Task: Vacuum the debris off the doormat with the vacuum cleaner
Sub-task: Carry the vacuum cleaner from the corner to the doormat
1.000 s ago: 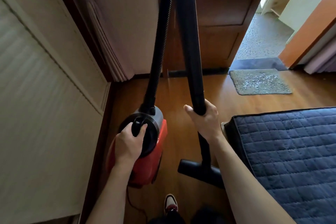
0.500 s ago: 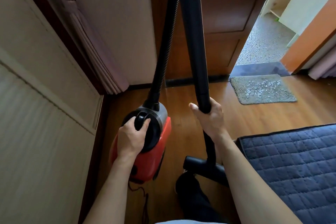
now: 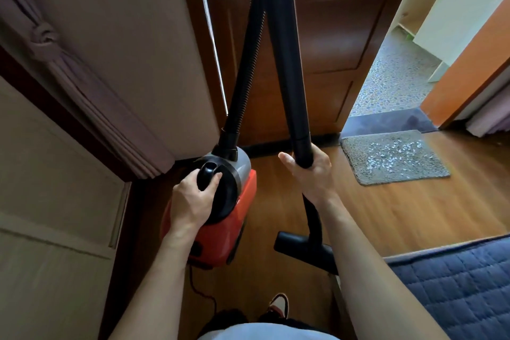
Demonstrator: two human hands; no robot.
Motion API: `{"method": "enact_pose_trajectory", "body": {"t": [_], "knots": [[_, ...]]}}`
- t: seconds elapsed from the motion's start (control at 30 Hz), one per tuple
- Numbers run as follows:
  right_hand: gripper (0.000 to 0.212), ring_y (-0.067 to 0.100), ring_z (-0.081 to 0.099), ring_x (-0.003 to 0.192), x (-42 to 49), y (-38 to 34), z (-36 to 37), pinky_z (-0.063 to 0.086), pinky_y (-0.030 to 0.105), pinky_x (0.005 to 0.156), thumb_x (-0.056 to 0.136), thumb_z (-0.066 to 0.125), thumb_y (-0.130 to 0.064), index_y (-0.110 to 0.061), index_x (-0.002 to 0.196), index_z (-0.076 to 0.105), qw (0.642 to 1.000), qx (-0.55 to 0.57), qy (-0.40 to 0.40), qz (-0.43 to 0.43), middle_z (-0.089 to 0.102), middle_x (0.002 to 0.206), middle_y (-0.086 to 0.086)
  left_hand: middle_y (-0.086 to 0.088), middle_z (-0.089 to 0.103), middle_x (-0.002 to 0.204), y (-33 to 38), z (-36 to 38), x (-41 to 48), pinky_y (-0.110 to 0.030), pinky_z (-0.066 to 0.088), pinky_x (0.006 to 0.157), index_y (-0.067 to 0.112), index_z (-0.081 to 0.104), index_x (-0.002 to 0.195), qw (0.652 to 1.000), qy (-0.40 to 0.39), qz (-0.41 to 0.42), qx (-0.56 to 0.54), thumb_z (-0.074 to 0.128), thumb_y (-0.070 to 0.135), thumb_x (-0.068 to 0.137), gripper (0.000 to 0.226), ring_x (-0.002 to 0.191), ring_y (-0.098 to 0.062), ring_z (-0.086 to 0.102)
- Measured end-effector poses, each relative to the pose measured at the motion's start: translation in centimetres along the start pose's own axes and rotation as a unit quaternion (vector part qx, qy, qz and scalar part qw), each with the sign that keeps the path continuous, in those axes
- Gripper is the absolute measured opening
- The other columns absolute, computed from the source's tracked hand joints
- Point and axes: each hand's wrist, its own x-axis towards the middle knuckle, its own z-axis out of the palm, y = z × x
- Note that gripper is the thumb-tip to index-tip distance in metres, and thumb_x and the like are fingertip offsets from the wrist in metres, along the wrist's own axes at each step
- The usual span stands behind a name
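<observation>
One vacuum cleaner (image 3: pixel 234 229) is counted, with one ribbed hose (image 3: pixel 245 69), one wand (image 3: pixel 287 58) and one floor nozzle (image 3: pixel 300 250). One doormat (image 3: pixel 358 171) is seen; the debris (image 3: pixel 394 153) on it is too plentiful to be counted. Two hands are shown, the left hand (image 3: pixel 190 201) and the right hand (image 3: pixel 311 171). One shoe (image 3: pixel 278 303), one quilted cover (image 3: pixel 455 290), one tied curtain (image 3: pixel 69 63) and one door (image 3: pixel 331 50) are noted.

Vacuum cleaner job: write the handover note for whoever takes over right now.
Left hand grips the carry handle of the red vacuum cleaner. Right hand grips the black wand.
The floor nozzle is low by the person's feet, well short of the doormat, which lies ahead to the right at the open doorway.
Done: nothing vacuumed; white debris is scattered over the mat.
Left: bring the nozzle to the mat and clear it.
</observation>
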Motion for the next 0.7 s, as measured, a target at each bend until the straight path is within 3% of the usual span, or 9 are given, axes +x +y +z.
{"method": "enact_pose_trajectory", "body": {"t": [0.33, 0.4, 0.47, 0.53, 0.7], "knots": [[0.039, 0.003, 0.047, 0.054, 9.0, 3.9, -3.6, 0.038, 0.013, 0.054, 0.086, 0.08, -0.027, -0.03, 0.065, 0.048, 0.997, -0.021, 0.07, 0.033, 0.049, 0.056, -0.014, 0.011, 0.063, 0.069, 4.5, 7.5, 10.7, -0.017, 0.038, 0.06, 0.013, 0.068, 0.087, 0.998, -0.053, 0.033, 0.007, 0.068, 0.039, 0.091, 0.026, 0.063, -0.001, 0.056], [0.037, 0.005, 0.044, 0.053, 11.1, 5.2, -4.6, 0.039, 0.02, 0.054, 0.086, 0.08, -0.029, -0.028, 0.066, 0.05, 0.995, -0.021, 0.093, 0.04, 0.047, 0.056, -0.013, 0.007, 0.068, 0.075, 5.4, 9.7, 13.1, -0.022, 0.042, 0.065, 0.013, 0.07, 0.091, 0.997, -0.068, 0.041, -0.001, 0.069, 0.04, 0.091, 0.028, 0.066, -0.005, 0.058], [0.038, 0.007, 0.042, 0.052, 13.4, 6.4, -5.6, 0.037, 0.028, 0.054, 0.085, 0.081, -0.031, -0.034, 0.063, 0.05, 0.991, -0.031, 0.119, 0.045, 0.044, 0.054, -0.014, 0.004, 0.071, 0.083, 6.3, 12.1, 15.7, -0.025, 0.043, 0.073, 0.014, 0.072, 0.097, 0.995, -0.084, 0.046, -0.015, 0.069, 0.04, 0.091, 0.027, 0.075, -0.011, 0.06], [0.042, 0.005, 0.039, 0.05, 15.9, 7.6, -6.5, 0.034, 0.028, 0.053, 0.085, 0.081, -0.029, -0.039, 0.06, 0.048, 0.989, -0.04, 0.137, 0.048, 0.042, 0.051, -0.015, 0.004, 0.071, 0.082, 7.2, 14.5, 18.5, -0.026, 0.043, 0.075, 0.016, 0.072, 0.096, 0.993, -0.107, 0.051, -0.023, 0.069, 0.04, 0.091, 0.026, 0.08, -0.015, 0.063], [0.048, 0.014, 0.039, 0.05, 23.3, 9.4, -8.6, 0.033, 0.031, 0.055, 0.084, 0.081, -0.035, -0.023, 0.061, 0.04, 0.979, -0.05, 0.185, 0.066, 0.04, 0.054, -0.009, 0.016, 0.064, 0.076, 10.9, 20.3, 25.9, -0.018, 0.04, 0.072, 0.017, 0.072, 0.094, 0.983, -0.163, 0.073, -0.052, 0.069, 0.039, 0.091, 0.022, 0.077, -0.008, 0.06]]}}
